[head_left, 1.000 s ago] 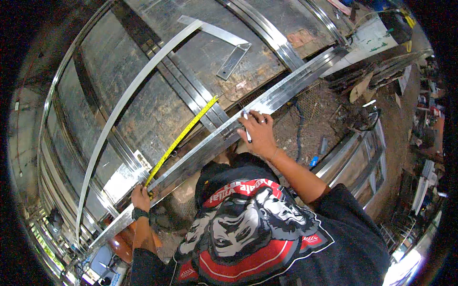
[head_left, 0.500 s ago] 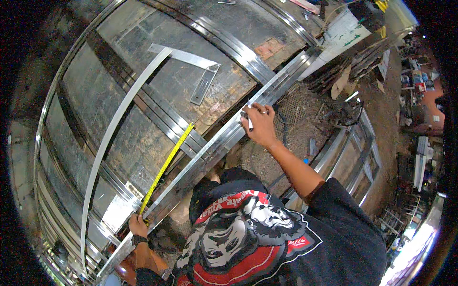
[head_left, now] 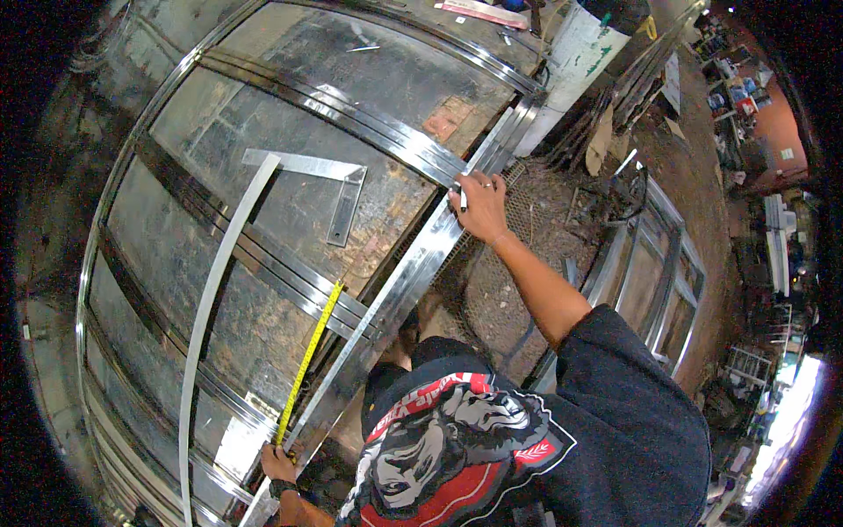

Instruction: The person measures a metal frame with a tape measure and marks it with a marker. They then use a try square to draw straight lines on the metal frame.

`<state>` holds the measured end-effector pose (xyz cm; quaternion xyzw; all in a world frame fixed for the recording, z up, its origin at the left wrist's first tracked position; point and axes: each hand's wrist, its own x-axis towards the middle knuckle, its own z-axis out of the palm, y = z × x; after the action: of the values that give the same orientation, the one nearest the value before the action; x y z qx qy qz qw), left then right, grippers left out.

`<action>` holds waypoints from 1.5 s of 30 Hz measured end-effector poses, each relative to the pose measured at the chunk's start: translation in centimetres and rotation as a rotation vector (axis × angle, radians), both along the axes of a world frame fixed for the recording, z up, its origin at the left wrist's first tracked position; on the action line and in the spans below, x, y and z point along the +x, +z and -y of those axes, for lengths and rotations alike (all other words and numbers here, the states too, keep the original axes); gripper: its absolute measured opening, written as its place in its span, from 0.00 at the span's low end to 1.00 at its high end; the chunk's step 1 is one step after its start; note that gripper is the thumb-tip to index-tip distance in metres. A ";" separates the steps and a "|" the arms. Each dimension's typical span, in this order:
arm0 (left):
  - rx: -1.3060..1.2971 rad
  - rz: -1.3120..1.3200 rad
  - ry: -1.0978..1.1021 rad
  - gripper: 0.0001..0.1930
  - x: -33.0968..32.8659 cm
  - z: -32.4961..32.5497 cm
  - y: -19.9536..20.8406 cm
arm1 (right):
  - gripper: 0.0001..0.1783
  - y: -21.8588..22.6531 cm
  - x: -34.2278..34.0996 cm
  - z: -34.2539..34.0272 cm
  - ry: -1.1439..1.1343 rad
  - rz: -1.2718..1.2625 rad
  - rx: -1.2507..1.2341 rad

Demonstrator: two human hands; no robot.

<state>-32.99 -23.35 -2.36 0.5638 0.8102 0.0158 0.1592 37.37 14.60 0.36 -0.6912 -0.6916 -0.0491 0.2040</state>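
Yellow tape (head_left: 310,362), end hidden by left hand (head_left: 277,462), pen (head_left: 464,201) partly covered

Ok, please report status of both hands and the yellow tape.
Left hand holding tape measure at near end. Right hand on metal rail, with pen. Tape measure extended beside metal rail. Square, long metal strip apart from it.

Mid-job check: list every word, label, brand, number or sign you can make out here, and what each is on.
Black shirt: white lettering on red, bent by the folds; I don't copy out its wording.
Yellow tape measure: scale markings too small to read.
Metal square: any markings too small to read.
Pen in the right hand: no writing readable.
Background items: too small or blurred to read.
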 end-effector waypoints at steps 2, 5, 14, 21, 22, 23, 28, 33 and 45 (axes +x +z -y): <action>0.076 -0.094 -0.030 0.08 0.0 0.6 -0.4 | 0.21 0.0 0.0 -0.1 0.011 0.026 -0.054; 0.091 -0.035 -0.081 0.08 1.0 -0.8 0.7 | 0.21 -0.5 1.0 -0.1 -0.008 0.007 -0.001; 0.113 -0.051 -0.103 0.12 0.1 0.1 -0.2 | 0.21 -0.4 8.1 -6.3 -0.238 0.010 0.110; -0.075 -0.032 0.051 0.12 0.5 1.4 0.3 | 0.27 -1.7 9.4 -9.4 -0.261 -0.072 -0.114; -0.111 -0.022 0.064 0.13 0.7 0.9 1.8 | 0.29 -0.4 7.9 -8.8 -0.373 -0.266 -0.224; -0.150 0.015 0.068 0.15 1.5 -0.4 1.9 | 0.33 -1.1 9.5 -9.0 -0.363 -0.178 -0.184; -0.081 0.122 0.074 0.15 0.7 0.5 1.9 | 0.33 -1.1 9.2 -4.7 -0.264 -0.071 0.213; 0.036 0.145 0.008 0.08 2.4 -2.3 4.0 | 0.30 -2.2 -0.5 3.3 -0.016 -0.166 0.278; 0.139 0.267 0.027 0.11 1.6 -0.5 2.2 | 0.23 2.5 -30.7 23.2 0.512 -0.476 -0.028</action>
<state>-31.36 -22.84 -0.21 0.5552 0.7864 0.1490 0.2260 6.66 -8.63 2.81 -0.4902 -0.7761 0.1755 0.3559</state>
